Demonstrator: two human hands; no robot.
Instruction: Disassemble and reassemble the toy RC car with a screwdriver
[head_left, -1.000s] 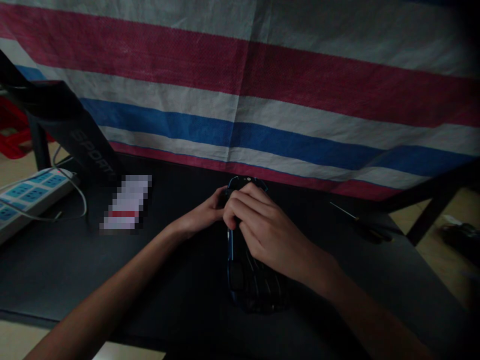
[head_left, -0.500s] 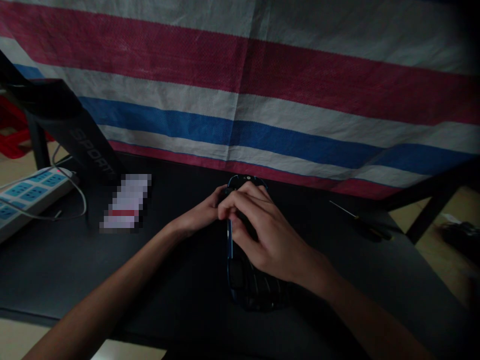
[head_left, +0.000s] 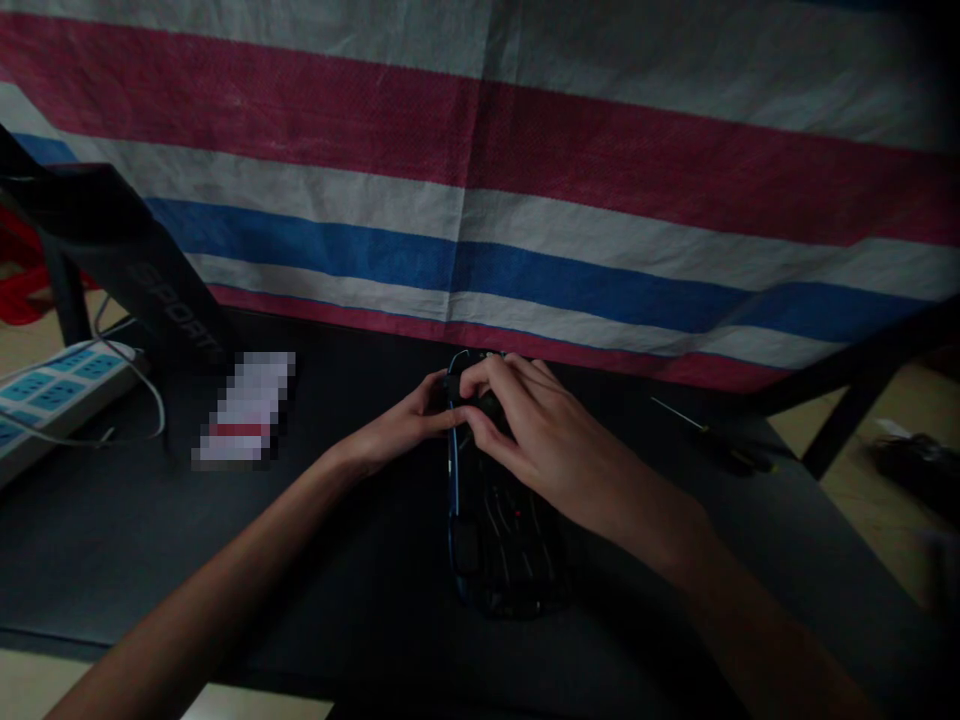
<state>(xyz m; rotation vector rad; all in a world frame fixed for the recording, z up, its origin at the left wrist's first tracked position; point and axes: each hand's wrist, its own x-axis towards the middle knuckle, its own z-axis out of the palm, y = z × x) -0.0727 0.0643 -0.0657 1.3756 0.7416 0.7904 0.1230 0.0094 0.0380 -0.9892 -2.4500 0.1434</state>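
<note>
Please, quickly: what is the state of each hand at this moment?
Left hand: partly closed, holding the left edge of the long black, blue-edged, apparently plastic object.
Right hand: fingers curled over that object; whether gripping anything cannot be told.

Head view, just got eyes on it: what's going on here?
A person has both bare hands on a dark, blue-edged object, apparently a toy car, on a black table. The left hand is at its left edge near the far end. The right hand is over that same end, fingers curled at a small dark part too dim to make out. A screwdriver lies off to the right, and a power strip is at the far left.
</note>
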